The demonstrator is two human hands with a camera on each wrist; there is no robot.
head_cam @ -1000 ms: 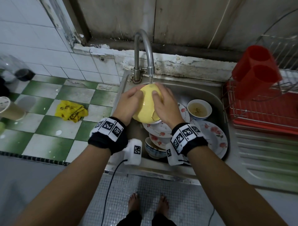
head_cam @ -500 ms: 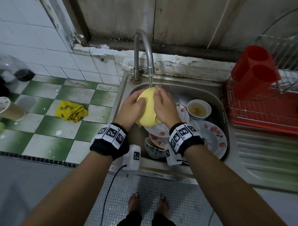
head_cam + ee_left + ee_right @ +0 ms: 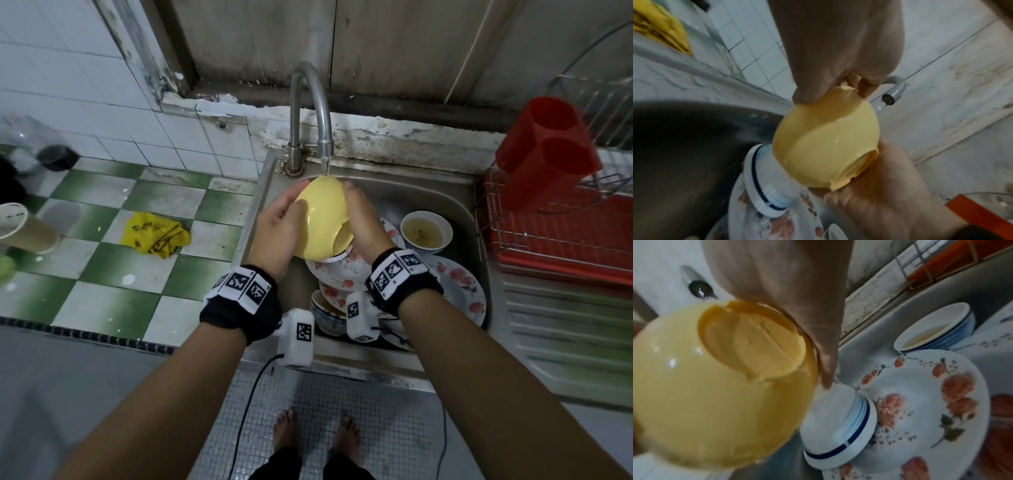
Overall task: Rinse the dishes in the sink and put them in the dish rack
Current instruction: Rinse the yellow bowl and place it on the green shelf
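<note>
Green-and-white checked tiles run along the counter to a stainless steel sink set under a curved metal tap, and that is where the person stands barefoot, both arms reaching in. A glossy pale-yellow ceramic bowl is held tipped on its side right beneath the spout, so the thin stream of water strikes its outer wall near the rim and sheets off into the basin. The left hand curls round the rim end, thumb on the outside, while the right hand lies with fingers fairly straight against the bowl's side and foot, probably to rub and steady it. Below, a white bowl with a blue band sits upside down on a stack of rose-patterned plates, and a small white bowl of cloudy liquid waits upright at the back; these look unrinsed. To the right, a wire dish rack over a red tray stands close beside the sink, a short carry for wet dishes. A crumpled yellow cloth lies on the tiles.
</note>
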